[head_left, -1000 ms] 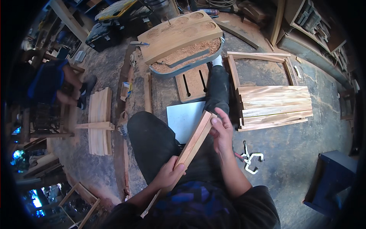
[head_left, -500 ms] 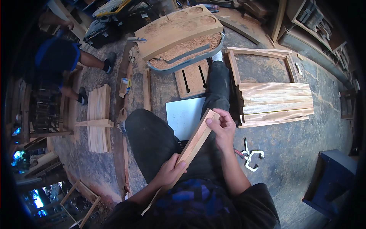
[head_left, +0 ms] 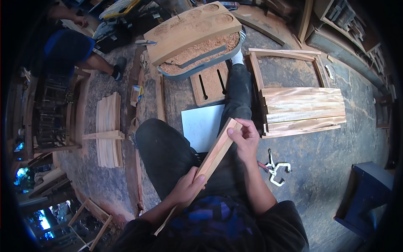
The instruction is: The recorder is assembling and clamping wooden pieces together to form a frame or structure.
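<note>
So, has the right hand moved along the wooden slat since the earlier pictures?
No. The right hand holds the wooden slat at its far end, beside the white sheet, as before.

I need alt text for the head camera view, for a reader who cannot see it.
A seated person holds a wooden slat over their lap, left hand near the lower end, right hand at the top. Stacked boards lie on the floor to the right, a clamp beside them.

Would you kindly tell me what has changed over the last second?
The co-worker in blue at upper left has moved up and away from the slat stack. Left hand and right hand still grip the wooden slat over the lap, barely shifted; the boards and clamp lie unmoved.
</note>
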A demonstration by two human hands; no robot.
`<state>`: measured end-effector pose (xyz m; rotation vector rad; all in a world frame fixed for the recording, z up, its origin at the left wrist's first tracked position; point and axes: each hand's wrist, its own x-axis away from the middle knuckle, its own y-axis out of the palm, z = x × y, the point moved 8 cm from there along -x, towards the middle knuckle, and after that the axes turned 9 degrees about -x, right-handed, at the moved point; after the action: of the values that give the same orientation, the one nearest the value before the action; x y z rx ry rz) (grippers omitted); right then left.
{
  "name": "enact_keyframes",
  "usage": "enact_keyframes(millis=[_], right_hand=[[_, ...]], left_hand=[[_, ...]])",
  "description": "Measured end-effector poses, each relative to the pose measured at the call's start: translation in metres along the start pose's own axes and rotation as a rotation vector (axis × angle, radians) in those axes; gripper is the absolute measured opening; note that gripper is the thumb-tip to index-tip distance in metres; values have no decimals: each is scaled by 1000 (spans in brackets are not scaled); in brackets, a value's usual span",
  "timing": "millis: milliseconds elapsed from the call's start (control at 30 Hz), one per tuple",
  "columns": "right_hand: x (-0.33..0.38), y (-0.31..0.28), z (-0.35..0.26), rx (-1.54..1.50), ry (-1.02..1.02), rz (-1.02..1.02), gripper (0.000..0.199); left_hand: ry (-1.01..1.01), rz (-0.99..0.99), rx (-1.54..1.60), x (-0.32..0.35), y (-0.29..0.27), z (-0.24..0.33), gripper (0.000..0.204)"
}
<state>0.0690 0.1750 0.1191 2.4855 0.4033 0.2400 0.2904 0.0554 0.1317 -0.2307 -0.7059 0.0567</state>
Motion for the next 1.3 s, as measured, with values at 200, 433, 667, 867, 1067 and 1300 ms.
enact_keyframes(millis=[200, 433, 667, 867, 1067, 1300], right_hand=[[-1, -9, 8, -25, 54, 44, 35], [3, -5, 7, -20, 63, 94, 35], [7, -5, 8, -14, 58, 106, 38], [5, -8, 5, 22, 7, 111, 37], [6, -16, 8, 34, 16, 173, 36], [-34, -39, -21, -36, -12, 211, 35]], left_hand=[[-8, 2, -54, -2, 2, 0, 37], [-37, -23, -45, -1, 1, 0, 37], [-50, -45, 1, -2, 3, -5, 37], [-63, -67, 50, -3, 4, -9, 37], [-47, -87, 35, -5, 6, -4, 36], [-27, -119, 178, -21, 13, -2, 41]])
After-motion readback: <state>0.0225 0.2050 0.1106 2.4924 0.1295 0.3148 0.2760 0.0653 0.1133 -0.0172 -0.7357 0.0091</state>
